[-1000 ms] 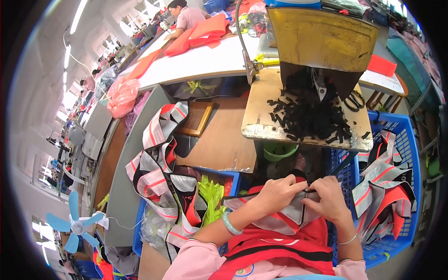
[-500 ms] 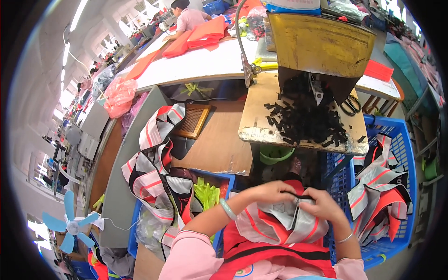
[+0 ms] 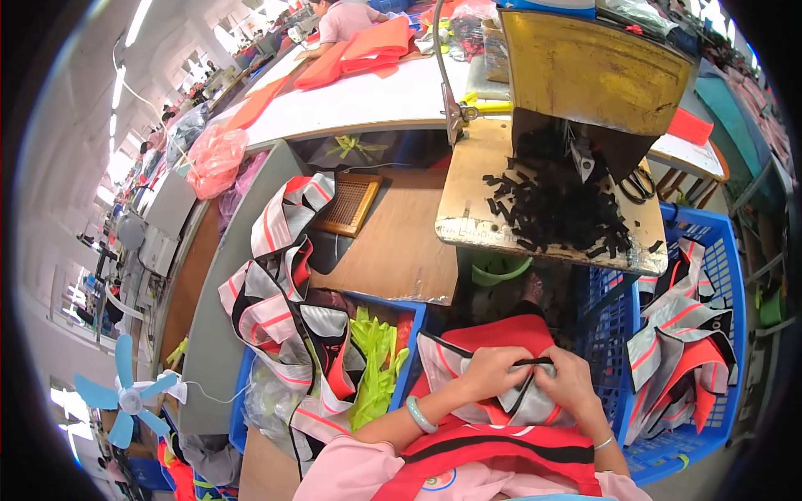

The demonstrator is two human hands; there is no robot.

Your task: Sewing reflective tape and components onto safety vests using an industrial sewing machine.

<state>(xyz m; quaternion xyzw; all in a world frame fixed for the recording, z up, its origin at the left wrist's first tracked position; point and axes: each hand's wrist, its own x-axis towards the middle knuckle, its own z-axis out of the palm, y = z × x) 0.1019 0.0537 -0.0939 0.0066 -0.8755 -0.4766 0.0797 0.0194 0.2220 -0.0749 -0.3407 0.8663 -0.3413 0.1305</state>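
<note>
On my lap lies a red, grey and black fabric piece (image 3: pixel 493 334). My left hand (image 3: pixel 493 371) pinches its black-trimmed edge from the left, a green bangle on that wrist. My right hand (image 3: pixel 571 382) grips the same edge from the right, and the two hands touch. Just beyond them stands a small wooden board (image 3: pixel 468 200) with a heap of short black strips (image 3: pixel 555 209) on it. A yellow-brown machine housing (image 3: pixel 593 71) rises behind the strips.
A blue crate (image 3: pixel 710 250) at my right holds more red and grey pieces. Another blue bin (image 3: pixel 413 334) at my left holds lime-green straps, with fabric pieces draped over its far side. A green bowl (image 3: pixel 499 269) sits under the board. A blue fan (image 3: pixel 125 397) stands far left. Another person works at the white table (image 3: pixel 368 96).
The view has shifted slightly. My hands have closed together on the fabric's black edge, and more of the red piece shows in front of them.
</note>
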